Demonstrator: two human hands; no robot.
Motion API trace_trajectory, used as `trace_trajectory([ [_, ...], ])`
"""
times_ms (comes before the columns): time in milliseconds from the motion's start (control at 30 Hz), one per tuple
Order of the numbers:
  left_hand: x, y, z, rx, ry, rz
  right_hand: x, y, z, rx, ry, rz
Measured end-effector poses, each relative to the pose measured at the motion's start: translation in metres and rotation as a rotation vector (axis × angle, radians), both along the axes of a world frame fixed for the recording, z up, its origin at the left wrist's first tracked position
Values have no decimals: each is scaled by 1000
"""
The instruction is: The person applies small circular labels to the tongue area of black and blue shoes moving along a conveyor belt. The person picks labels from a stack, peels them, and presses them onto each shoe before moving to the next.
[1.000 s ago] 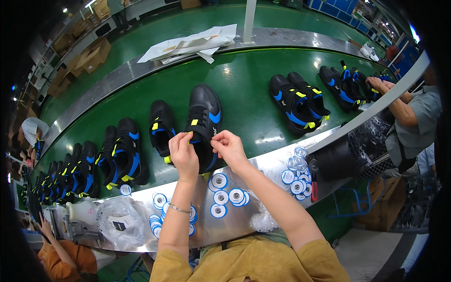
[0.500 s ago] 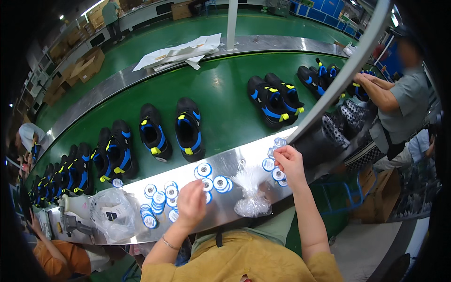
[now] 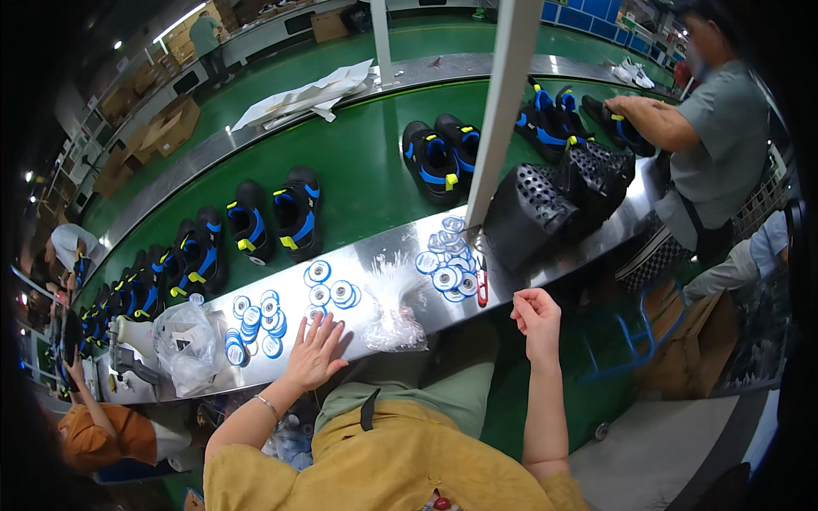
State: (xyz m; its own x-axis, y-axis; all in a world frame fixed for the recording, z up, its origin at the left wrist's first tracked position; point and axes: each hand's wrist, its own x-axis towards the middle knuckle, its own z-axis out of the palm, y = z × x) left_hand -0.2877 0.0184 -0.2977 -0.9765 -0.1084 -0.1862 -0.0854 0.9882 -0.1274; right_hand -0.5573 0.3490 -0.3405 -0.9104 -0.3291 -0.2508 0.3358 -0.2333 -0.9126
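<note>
My left hand [image 3: 313, 353] is spread flat at the near edge of the metal ledge [image 3: 358, 255], its fingertips by a cluster of round blue-and-white tags [image 3: 319, 294]. My right hand [image 3: 537, 324] hovers off the ledge's near edge with fingers curled and pressed together; whatever they hold, if anything, is too small to make out. A second pile of round tags [image 3: 446, 278] lies between the hands, beside a small red-handled tool [image 3: 482, 285]. Between the tag groups stands a bunch of clear thin plastic strands [image 3: 395, 307], gathered at its middle.
Black-and-blue shoes [image 3: 298, 213] line the green conveyor belt [image 3: 358, 162]. A white post [image 3: 503, 111] rises beside black perforated bags [image 3: 545, 200]. At left are more tags [image 3: 251, 315], a clear plastic bag [image 3: 186, 349] and a tape dispenser [image 3: 132, 362]. A co-worker [image 3: 724, 128] handles shoes at right.
My left hand has opened from a closed pose. My right hand has drawn back from the right tag pile, and the red-handled tool now shows. The view has shifted; the shoes appear further left.
</note>
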Motion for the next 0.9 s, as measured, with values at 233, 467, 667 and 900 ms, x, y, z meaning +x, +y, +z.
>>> trace_trajectory([
  [233, -4, 4, 0, -36, -55, -28, 13, 41, -10, -8, -51, -79],
  [467, -7, 7, 1, -6, -32, -47, 20, 36, 34, 53, 134, -53],
  [667, -4, 6, -6, 8, 17, -73, 20, 3, 66, 101, 279, 71],
  [900, -8, 0, -10, 48, 104, -99, 20, -54, 46, 99, 259, 199],
])
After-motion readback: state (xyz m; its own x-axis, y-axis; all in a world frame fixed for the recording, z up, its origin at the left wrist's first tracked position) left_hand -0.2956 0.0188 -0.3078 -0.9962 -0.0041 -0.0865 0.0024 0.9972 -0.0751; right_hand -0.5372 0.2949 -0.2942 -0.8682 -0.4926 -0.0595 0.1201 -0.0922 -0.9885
